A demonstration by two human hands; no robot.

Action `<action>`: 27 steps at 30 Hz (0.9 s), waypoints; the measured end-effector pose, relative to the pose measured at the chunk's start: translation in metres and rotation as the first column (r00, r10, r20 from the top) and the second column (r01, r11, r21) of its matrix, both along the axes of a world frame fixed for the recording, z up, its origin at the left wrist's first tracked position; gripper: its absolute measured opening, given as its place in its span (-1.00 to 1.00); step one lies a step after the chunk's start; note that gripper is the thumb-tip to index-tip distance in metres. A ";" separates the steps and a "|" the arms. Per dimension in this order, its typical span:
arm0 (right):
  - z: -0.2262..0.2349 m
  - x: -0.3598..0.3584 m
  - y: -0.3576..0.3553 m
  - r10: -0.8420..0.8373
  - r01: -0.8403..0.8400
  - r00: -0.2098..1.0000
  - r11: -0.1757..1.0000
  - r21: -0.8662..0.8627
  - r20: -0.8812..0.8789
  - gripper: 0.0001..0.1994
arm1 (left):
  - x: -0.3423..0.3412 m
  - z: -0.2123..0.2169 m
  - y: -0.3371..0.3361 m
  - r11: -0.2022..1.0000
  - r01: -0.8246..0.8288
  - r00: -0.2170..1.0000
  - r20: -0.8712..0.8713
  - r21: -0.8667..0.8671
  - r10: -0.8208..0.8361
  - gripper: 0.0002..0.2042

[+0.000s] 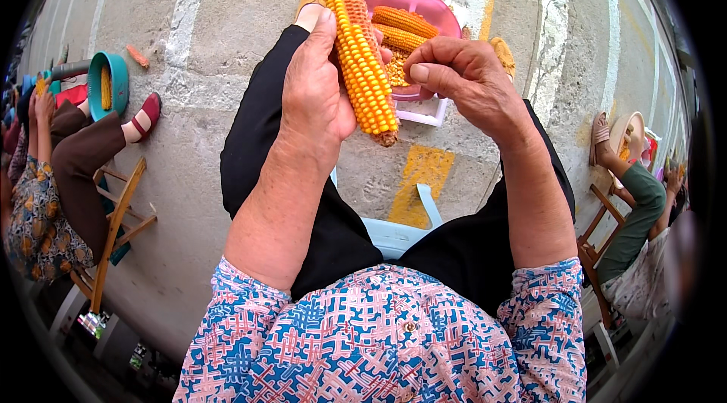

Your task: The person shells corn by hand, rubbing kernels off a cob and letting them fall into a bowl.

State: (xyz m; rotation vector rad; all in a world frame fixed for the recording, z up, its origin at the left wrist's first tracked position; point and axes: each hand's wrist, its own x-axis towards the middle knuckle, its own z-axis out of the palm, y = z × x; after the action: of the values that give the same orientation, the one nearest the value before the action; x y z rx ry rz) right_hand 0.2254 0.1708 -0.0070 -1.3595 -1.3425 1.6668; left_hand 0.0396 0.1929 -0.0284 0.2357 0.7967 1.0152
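Observation:
My left hand [314, 96] is wrapped round an ear of corn [362, 74] that stands tilted, its tip up and away from me. Yellow kernels cover much of the ear, while a strip along its far right side is bare, reddish cob. To the right, my right hand [469, 81] is closed, thumb against curled fingers; anything inside is hidden. It hovers apart from the ear, over the near right edge of a pink basin [447, 13]. Inside the basin lie whole ears of corn [405, 21] and loose kernels [396, 68], partly covered by my hands.
A white frame [428, 117] shows under the basin, between my feet. I sit on a light blue seat [394, 235]. At left, a person [49, 206] sits by a teal basin [117, 74]; another person [640, 252] sits at right. A bare cob [138, 56] lies on the concrete.

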 end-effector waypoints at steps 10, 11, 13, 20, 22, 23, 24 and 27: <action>0.010 -0.014 -0.004 0.053 -0.068 0.980 0.995 -0.070 -0.194 -0.78 | 0.001 0.005 0.000 1.000 0.000 1.000 -0.001 0.014 0.000 -0.62; 0.008 -0.014 -0.004 0.058 -0.074 0.977 0.995 -0.074 -0.205 -0.78 | 0.002 0.004 0.000 1.000 0.008 1.000 -0.002 0.024 -0.008 -0.62; 0.007 -0.014 -0.005 0.053 -0.071 0.977 0.994 -0.080 -0.207 -0.79 | 0.002 0.004 -0.001 0.999 0.022 1.000 0.008 0.028 -0.023 -0.62; 0.007 -0.015 -0.005 0.044 -0.064 0.975 0.995 -0.083 -0.220 -0.80 | 0.003 0.004 -0.001 1.000 0.025 0.999 0.029 0.014 -0.025 -0.62; 0.006 -0.014 -0.006 0.068 -0.080 0.977 0.995 -0.052 -0.201 -0.81 | 0.003 0.003 -0.002 0.999 0.029 0.999 0.032 0.020 -0.029 -0.62; 0.006 -0.014 -0.006 0.079 -0.087 0.979 0.996 -0.036 -0.190 -0.81 | 0.003 0.003 -0.002 0.999 0.031 0.999 0.034 0.023 -0.032 -0.62; 0.007 -0.013 -0.006 0.087 -0.093 0.978 0.995 -0.023 -0.188 -0.82 | 0.003 0.002 -0.002 0.999 0.029 0.999 0.040 0.014 -0.030 -0.62; 0.008 -0.014 -0.007 0.098 -0.099 0.978 0.995 0.006 -0.185 -0.83 | 0.005 0.002 -0.003 1.000 0.018 0.999 0.044 -0.006 -0.018 -0.62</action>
State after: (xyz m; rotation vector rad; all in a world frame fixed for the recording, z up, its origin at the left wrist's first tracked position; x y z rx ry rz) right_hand 0.2117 0.1642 0.0006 -1.1241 -1.3172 1.8131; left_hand 0.0445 0.1898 -0.0259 0.2136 0.7568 0.9977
